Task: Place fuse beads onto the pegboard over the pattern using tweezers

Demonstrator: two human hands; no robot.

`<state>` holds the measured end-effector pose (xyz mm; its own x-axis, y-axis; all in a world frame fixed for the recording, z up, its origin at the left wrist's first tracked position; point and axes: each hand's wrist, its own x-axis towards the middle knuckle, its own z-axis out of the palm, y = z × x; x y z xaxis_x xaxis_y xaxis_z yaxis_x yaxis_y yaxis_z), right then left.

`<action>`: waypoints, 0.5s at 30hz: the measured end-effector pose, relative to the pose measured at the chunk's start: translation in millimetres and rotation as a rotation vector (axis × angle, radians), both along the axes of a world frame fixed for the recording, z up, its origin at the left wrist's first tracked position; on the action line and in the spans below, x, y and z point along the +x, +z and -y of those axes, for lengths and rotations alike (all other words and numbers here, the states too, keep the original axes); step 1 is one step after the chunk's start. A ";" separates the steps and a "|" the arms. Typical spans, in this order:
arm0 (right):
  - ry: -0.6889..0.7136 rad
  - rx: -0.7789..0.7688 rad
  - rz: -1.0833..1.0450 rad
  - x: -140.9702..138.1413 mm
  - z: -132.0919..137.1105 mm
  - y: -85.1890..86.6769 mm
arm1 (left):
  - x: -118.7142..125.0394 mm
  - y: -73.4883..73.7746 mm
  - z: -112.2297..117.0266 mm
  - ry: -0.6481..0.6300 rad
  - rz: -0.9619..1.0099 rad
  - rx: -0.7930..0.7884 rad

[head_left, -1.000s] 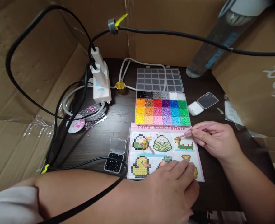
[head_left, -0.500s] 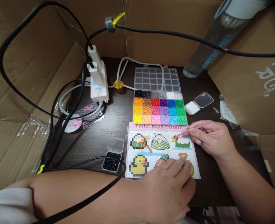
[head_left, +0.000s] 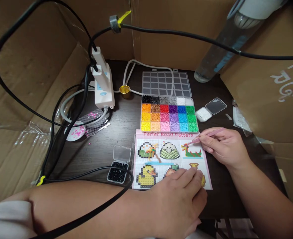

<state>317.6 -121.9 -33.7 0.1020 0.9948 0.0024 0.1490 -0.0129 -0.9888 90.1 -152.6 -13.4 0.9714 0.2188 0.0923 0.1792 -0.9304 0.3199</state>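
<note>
A printed Perler bead pattern sheet (head_left: 171,162) lies on the table, seemingly under a clear pegboard, with a duck, a dragon boat and other pixel pictures. My left hand (head_left: 180,196) rests on its lower part, fingers stretched out, covering some of the pictures. Between the fingers of my right hand (head_left: 224,146) are pink tweezers (head_left: 215,132), held at the sheet's upper right. Their tips are over the dragon's head; whether a bead is in them is too small to tell. Just behind the sheet stands a compartment box of coloured beads (head_left: 170,118).
A small box of black beads (head_left: 117,173) stands open left of the sheet. Another with white beads (head_left: 204,114) is at the right. A power strip (head_left: 104,88), a gold cup (head_left: 124,91) and a black cable (head_left: 106,202) crossing over my left arm are also here. Cardboard walls (head_left: 158,49) surround the table.
The view has shifted slightly, so everything sits a little further left. Both hands stay in nearly the same place, the tweezers still over the dragon picture.
</note>
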 end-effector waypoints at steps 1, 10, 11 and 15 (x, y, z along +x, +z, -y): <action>0.003 -0.001 -0.001 -0.3 -0.3 0.2 | 0.1 -0.1 0.2 -0.002 0.001 0.001; -0.028 -0.023 0.000 1.3 1.3 -0.1 | 0.2 -0.5 0.5 -0.010 0.002 -0.001; -0.027 -0.023 -0.001 1.6 1.4 -0.3 | 0.2 -0.6 0.6 -0.009 0.002 -0.001; -0.022 -0.021 -0.009 1.3 1.2 -0.3 | 0.2 -1.0 0.6 -0.007 -0.002 0.006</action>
